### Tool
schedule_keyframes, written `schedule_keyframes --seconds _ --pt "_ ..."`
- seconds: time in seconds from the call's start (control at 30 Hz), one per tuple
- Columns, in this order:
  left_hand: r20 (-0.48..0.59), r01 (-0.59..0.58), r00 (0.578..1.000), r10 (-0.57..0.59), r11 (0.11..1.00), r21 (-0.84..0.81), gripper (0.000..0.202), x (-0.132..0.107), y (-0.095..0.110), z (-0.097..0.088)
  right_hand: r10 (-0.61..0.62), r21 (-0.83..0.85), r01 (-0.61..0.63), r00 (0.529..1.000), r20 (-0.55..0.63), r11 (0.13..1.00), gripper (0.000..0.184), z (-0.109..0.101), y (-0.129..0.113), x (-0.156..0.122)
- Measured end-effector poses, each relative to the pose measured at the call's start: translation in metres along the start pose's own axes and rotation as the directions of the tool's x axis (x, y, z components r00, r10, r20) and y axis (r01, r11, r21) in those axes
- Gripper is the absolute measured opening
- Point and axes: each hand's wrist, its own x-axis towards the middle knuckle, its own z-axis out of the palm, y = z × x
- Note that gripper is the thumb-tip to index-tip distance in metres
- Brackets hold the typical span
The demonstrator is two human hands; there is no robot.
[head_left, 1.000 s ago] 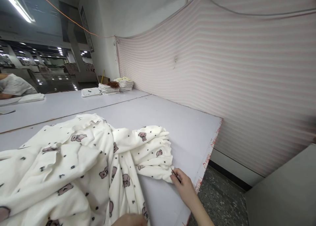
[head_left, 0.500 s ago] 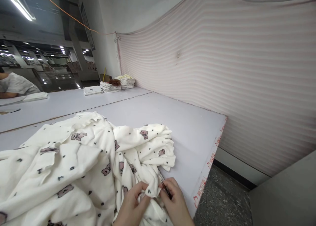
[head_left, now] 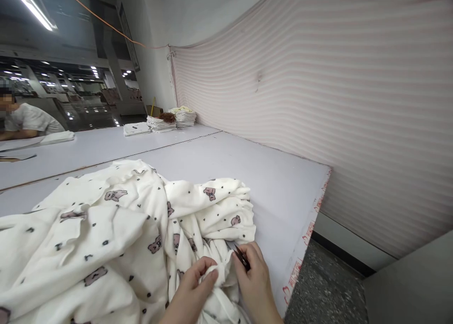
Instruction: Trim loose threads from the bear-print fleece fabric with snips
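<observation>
A soft white garment (head_left: 123, 239) printed with brownish-pink bears and small dark marks lies heaped over the near left of the table. At its right end, my left hand (head_left: 196, 281) pinches a fold of the cloth between thumb and fingers. Close beside it, my right hand (head_left: 253, 272) is closed around small dark thread snips (head_left: 242, 257), whose pointed tips stick out up and left past the fingers. My right thumb is up against the edge of the held fold. Part of the snips is hidden in the palm.
The pale table (head_left: 279, 187) ends at a right edge with red print. Stacks of folded white cloth (head_left: 161, 123) stand at the far side. A striped pink-and-white sheet (head_left: 318, 102) hangs along the right. A person in a white top (head_left: 33, 118) leans on the table at far left.
My right hand has moved slightly up, and more of the snips shows. The cloth fold between my hands has shifted and turned. The view has swung slightly left.
</observation>
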Motion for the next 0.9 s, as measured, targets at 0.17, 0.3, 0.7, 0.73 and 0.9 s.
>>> schedule_keyframes --seconds 0.17,0.3,0.7,0.73,0.9 --pt "0.095 0.151 0.987 -0.13 0.952 -0.267 0.04 0.005 -0.008 -0.006 -0.057 0.217 0.003 0.968 0.244 0.976 0.014 -0.005 -0.011 -0.009" --pt "0.086 0.09 0.993 -0.083 0.992 -0.082 0.034 -0.002 0.002 -0.002 0.056 0.134 -0.092 0.967 0.249 0.987 0.019 0.001 -0.014 -0.015" --pt "-0.01 0.004 1.0 -0.004 0.999 -0.034 0.035 -0.005 0.011 0.004 0.192 0.226 -0.222 0.97 0.148 0.949 0.026 0.003 -0.008 -0.02" --pt "-0.01 0.017 1.0 -0.019 0.992 -0.121 0.036 -0.005 0.01 0.004 0.178 0.215 -0.213 0.969 0.171 0.953 0.025 0.001 -0.007 -0.021" --pt "0.069 0.08 0.996 -0.065 0.968 -0.238 0.037 -0.007 0.009 0.006 0.189 0.231 -0.278 0.919 0.345 0.932 0.023 -0.006 -0.008 -0.019"
